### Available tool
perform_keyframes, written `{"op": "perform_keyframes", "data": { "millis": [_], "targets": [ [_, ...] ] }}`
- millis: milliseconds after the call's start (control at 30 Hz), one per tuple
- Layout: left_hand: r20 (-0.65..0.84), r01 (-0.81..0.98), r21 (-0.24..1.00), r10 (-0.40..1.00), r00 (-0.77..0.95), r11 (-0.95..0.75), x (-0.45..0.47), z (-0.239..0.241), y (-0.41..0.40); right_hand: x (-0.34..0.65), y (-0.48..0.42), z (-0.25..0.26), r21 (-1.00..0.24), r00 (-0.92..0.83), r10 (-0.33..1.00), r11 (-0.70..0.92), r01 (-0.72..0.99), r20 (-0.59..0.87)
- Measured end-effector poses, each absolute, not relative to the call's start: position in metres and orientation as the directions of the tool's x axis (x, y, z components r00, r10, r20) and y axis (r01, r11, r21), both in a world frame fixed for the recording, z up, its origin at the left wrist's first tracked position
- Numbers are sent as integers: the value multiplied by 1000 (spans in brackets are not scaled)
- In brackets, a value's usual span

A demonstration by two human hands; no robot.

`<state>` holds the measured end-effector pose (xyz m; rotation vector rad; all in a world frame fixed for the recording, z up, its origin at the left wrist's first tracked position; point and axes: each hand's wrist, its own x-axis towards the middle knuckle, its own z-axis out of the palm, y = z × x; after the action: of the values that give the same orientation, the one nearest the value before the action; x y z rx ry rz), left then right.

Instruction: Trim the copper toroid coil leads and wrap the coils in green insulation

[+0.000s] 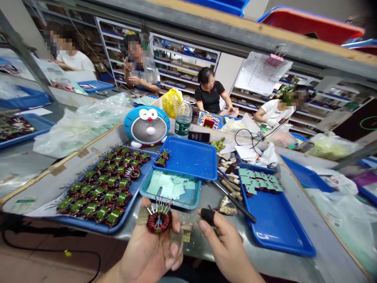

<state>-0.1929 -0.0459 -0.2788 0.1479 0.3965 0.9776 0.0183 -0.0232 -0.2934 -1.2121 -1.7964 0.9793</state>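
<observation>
A toroidal coil (159,222) wound with dark red copper wire sits in my left hand (147,251), gripped between thumb and fingers. Its tinned wire leads point upward in a fan, and a bit of green shows at its core. To the right of the coil, apart from it, is my right hand (228,239). Its thumb and index finger are drawn together, with a black cover on the index finger; whatever may be between the tips is too small to make out. Pale green square sheets (167,184) lie in a teal tray (188,202) beyond my hands.
At left, a blue tray (118,227) carries rows of coils. Another blue tray (191,155) overlaps the teal one. On the right, a long blue tray (282,224) has green-topped pieces; a black-handled tool (235,202) lies beside it. A fan (147,125) and bottle (183,120) stand behind. Several co-workers sit opposite.
</observation>
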Motion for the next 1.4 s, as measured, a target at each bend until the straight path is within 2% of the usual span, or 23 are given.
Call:
{"op": "perform_keyframes", "data": {
  "millis": [200, 300, 367, 433, 500, 567, 633, 700, 767, 900, 1033, 1233, 1400],
  "targets": [
    [-299, -749, 373, 835, 461, 548, -192, -284, -51, 18, -27, -306, -910, -281, 955, 198, 365, 95],
    [-288, -669, 532, 854, 434, 519, -195, -287, -52, 18, -22, -293, -937, -303, 952, 155, 314, 55],
    [-236, -509, 734, 872, 429, 449, -198, -285, -52, 19, -17, -275, -939, -366, 928, 186, 290, 70],
    [-176, -274, 907, 880, 441, 319, -200, -281, -51, 19, -12, -254, -909, -482, 867, 297, 293, 128],
    [-152, -52, 980, 887, 436, 193, -200, -274, -50, 19, -9, -238, -825, -602, 774, 462, 325, 196],
    [-156, 106, 987, 903, 400, 124, -199, -268, -48, 19, -10, -232, -665, -666, 688, 644, 378, 288],
    [-156, 203, 975, 921, 357, 87, -197, -263, -48, 19, -12, -235, -444, -683, 612, 781, 440, 399],
    [-129, 232, 971, 940, 316, 56, -194, -259, -48, 19, -15, -241, -266, -697, 555, 831, 488, 454],
    [-94, 235, 972, 954, 286, 25, -193, -256, -48, 20, -17, -247, -194, -713, 523, 847, 495, 466],
    [-48, 303, 952, 960, 276, -39, -192, -257, -47, 16, -20, -254, -190, -682, 482, 868, 459, 550],
    [14, 340, 934, 964, 264, -106, -194, -267, -46, 10, -26, -262, -191, -594, 489, 849, 493, 638],
    [112, 384, 902, 967, 230, -196, -194, -276, -47, 9, -28, -268, -229, -618, 526, 837, 497, 583],
    [168, 378, 893, 961, 221, -243, -197, -277, -48, 9, -24, -264, -236, -637, 508, 853, 465, 579]
  ]
}}
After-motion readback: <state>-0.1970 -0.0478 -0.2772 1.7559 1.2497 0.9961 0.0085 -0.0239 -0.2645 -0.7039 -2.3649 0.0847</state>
